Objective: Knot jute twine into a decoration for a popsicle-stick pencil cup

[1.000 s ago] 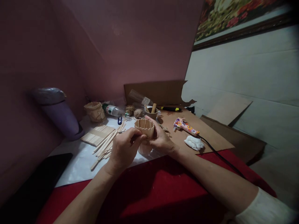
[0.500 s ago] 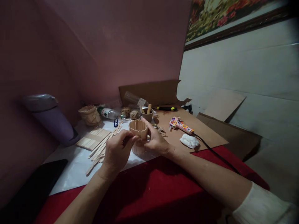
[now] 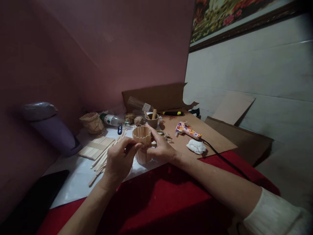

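A cup made of upright wooden craft sticks [image 3: 142, 157], with a scalloped rim, stands on the white sheet in front of me, its opening tipped slightly toward me. My right hand [image 3: 161, 148] wraps round its right side, thumb in front and fingers behind. At the cup's left front, thumb and forefinger of my left hand [image 3: 121, 159] are pinched together against the wall just below the rim. Whatever lies in that pinch is too small to make out. Loose craft sticks [image 3: 99, 169] lie left of my left hand, beside a banded bundle of sticks [image 3: 94, 148].
Behind are a second stick cup [image 3: 92, 123], a plastic bottle [image 3: 111, 119], twine balls [image 3: 139, 121], and a small pot [image 3: 153, 122] holding sticks. A box cutter [image 3: 172, 113], a flowered glue gun [image 3: 188, 130] with its cord, and white wadding [image 3: 196, 147] lie on cardboard [image 3: 215, 142] at right.
The whole view has shifted a little, so things sit slightly further left. Both hands keep nearly the same hold, and the cup's lower front shows a bit more.
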`<act>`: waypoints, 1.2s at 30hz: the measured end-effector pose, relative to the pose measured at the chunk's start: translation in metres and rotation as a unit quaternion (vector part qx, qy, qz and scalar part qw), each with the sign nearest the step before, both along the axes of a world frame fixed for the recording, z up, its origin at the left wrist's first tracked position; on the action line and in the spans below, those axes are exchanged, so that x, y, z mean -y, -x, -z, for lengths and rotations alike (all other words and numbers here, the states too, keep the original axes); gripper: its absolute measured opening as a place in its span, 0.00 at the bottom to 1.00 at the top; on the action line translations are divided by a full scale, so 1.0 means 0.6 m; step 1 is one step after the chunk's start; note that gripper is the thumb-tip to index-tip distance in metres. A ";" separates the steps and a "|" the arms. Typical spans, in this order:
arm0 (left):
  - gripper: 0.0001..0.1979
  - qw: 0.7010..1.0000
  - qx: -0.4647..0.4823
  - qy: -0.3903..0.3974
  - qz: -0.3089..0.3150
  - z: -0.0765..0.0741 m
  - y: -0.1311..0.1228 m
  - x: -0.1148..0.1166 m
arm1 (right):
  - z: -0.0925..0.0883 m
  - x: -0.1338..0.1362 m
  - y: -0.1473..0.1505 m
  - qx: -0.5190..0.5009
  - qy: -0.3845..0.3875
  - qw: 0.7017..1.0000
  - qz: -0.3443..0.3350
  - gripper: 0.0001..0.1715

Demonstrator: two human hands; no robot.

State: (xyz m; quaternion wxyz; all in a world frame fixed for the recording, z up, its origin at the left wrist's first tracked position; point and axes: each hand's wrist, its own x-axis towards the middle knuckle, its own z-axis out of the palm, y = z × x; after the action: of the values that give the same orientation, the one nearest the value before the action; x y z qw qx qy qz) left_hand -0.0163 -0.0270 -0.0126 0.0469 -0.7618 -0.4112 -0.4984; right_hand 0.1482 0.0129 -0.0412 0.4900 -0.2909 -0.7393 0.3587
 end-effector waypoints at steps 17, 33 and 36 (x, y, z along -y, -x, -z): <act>0.05 1.000 -0.020 -0.007 0.002 0.003 0.000 -0.002 | -0.004 0.012 0.004 0.009 -0.018 0.999 0.051 0.60; 0.05 0.999 -0.026 0.035 -0.029 0.000 0.002 0.001 | 0.010 0.002 0.004 0.011 -0.039 0.997 0.062 0.57; 0.05 0.998 -0.033 0.040 -0.034 0.002 0.001 0.002 | 0.010 0.004 0.006 0.000 -0.034 0.998 0.050 0.54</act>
State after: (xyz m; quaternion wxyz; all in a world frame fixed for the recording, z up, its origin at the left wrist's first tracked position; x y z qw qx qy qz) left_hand -0.0171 -0.0280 -0.0137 0.0473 -0.7649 -0.4544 -0.4541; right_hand 0.1444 0.0104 -0.0471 0.5168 -0.3108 -0.7355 0.3089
